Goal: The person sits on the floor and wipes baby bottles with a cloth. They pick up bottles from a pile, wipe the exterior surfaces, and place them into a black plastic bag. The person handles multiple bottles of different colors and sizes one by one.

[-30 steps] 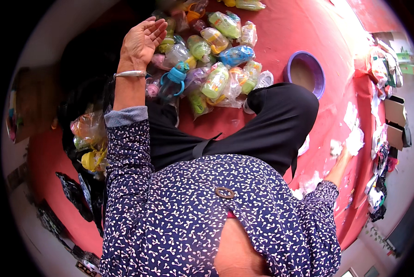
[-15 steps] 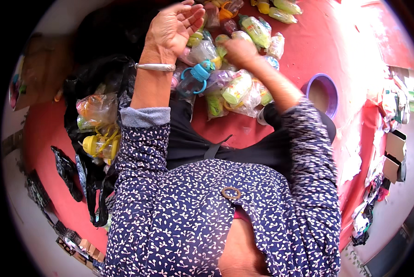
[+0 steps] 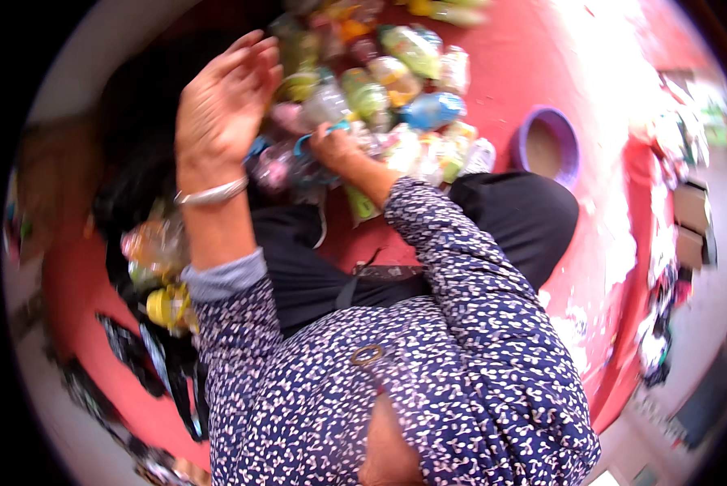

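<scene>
My left hand (image 3: 226, 105) is raised to the left of the heap, its palm turned inward and its fingers stretched out with nothing in them. Slightly blurred, my right hand (image 3: 335, 148) is closed at a clear sippy cup with blue handles (image 3: 302, 147), on the near left side of the heap. Its fingers cover most of the cup's lid. Around it lie several plastic-wrapped bottles and cups, among them a green one (image 3: 365, 95), a blue one (image 3: 433, 110) and a clear one (image 3: 325, 105).
A purple tub (image 3: 574, 154) stands on the red floor covering (image 3: 493, 97), right of my bent knee. On my left is a black plastic bag (image 3: 124, 194) with a wrapped orange item (image 3: 149, 247) and a yellow cup (image 3: 169, 308). Cardboard boxes (image 3: 692, 215) are at the far right.
My right hand has moved left and nearer, from the middle of the heap to the blue-handled cup. My left hand has shifted left in the picture. The view has shifted somewhat.
</scene>
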Available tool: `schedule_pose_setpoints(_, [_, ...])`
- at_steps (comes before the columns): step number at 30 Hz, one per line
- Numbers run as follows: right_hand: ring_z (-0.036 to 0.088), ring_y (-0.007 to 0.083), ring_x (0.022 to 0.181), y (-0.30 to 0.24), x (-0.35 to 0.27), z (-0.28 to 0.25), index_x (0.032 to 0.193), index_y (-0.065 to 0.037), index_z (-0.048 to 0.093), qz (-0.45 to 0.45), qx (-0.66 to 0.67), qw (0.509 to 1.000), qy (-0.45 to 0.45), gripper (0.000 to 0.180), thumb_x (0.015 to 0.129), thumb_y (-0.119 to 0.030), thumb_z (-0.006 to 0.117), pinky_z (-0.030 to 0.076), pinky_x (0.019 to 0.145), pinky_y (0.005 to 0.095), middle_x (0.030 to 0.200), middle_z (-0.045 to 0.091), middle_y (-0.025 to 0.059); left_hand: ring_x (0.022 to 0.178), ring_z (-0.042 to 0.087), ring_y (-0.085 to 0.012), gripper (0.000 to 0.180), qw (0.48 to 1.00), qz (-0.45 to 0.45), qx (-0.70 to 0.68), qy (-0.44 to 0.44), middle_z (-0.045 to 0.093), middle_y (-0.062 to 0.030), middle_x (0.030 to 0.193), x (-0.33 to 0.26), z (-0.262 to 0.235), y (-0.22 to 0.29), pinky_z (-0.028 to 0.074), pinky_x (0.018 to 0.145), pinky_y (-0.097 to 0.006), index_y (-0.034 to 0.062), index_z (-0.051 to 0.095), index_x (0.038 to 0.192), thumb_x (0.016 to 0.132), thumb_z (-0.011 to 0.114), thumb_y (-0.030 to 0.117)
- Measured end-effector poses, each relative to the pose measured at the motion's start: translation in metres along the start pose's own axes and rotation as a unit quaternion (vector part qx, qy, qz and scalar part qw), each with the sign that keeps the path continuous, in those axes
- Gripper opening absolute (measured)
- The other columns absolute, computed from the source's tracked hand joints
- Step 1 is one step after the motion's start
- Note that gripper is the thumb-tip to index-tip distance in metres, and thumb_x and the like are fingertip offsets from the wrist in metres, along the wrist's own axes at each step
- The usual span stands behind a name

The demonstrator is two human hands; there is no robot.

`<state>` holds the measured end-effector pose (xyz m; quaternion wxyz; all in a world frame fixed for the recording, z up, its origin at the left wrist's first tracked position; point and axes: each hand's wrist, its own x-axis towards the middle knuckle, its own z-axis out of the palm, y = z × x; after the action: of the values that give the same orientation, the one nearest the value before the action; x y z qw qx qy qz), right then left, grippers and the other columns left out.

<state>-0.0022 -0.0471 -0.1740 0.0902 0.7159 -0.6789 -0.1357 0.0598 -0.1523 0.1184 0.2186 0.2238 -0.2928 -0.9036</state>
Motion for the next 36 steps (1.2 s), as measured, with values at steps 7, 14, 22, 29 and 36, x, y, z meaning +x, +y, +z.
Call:
schedule_pose_setpoints(7, [0.063,0.0303,0.089,0.096,-0.038,-0.065,0.091,0.002,0.064,0.293,0.278,0.907,-0.120,0.030,0.068,-0.018,0.065,0.053,0.070,0.0358,0.092,0.063,0.0164,0.087,0.060,-0.0192,0.026,0.995,0.021,0.045,0.087,0.060,-0.0132,0.099,-0.004,-0.005,-0.002,0.049,0.081,-0.032,-0.0038,0.053,0.108,0.083,0.052,0.005])
schedule_pose_setpoints(14, [0.062,0.0187,0.066,0.208,-0.082,-0.096,0.084,0.004,0.066,0.424,0.754,0.457,-0.207,0.030,0.065,-0.018,0.075,0.051,0.064,0.0331,0.076,0.066,0.0103,0.088,0.060,-0.0197,0.025,0.994,0.037,0.054,0.087,0.062,-0.0121,0.098,0.008,-0.031,-0.015,0.049,0.081,-0.032,-0.0029,0.055,0.106,0.082,0.055,0.004])
schedule_pose_setpoints(22, [0.061,0.0156,0.063,0.190,-0.099,-0.159,0.083,0.003,0.067,0.292,0.836,0.460,-0.067,0.026,0.068,-0.017,0.073,0.050,0.061,0.0264,0.075,0.066,0.0088,0.099,0.053,-0.0215,0.046,0.969,-0.014,0.203,0.142,0.057,-0.0098,0.108,0.018,-0.028,-0.049,0.041,0.087,-0.035,0.0033,0.052,0.114,0.083,0.060,0.037])
schedule_pose_setpoints(29, [0.058,0.0126,0.079,0.154,-0.101,-0.194,0.102,0.004,0.058,0.100,0.930,0.353,-0.034,0.036,0.073,-0.015,0.064,0.047,0.072,0.0245,0.090,0.062,0.0073,0.111,0.049,-0.0232,0.073,0.983,-0.007,0.173,-0.060,0.048,-0.0130,0.122,0.012,-0.027,-0.056,0.039,0.095,-0.036,0.0048,0.041,0.128,0.080,0.057,0.058])
schedule_pose_setpoints(36, [0.058,0.0145,0.086,0.148,-0.105,-0.203,0.118,0.005,0.046,0.000,0.958,0.280,-0.053,0.063,0.065,-0.019,0.071,0.047,0.080,0.0259,0.101,0.060,0.0092,0.115,0.049,-0.0271,0.083,0.994,-0.011,0.048,-0.101,0.048,-0.0140,0.126,-0.001,-0.019,-0.056,0.038,0.099,-0.043,0.0030,0.036,0.131,0.078,0.052,0.064])
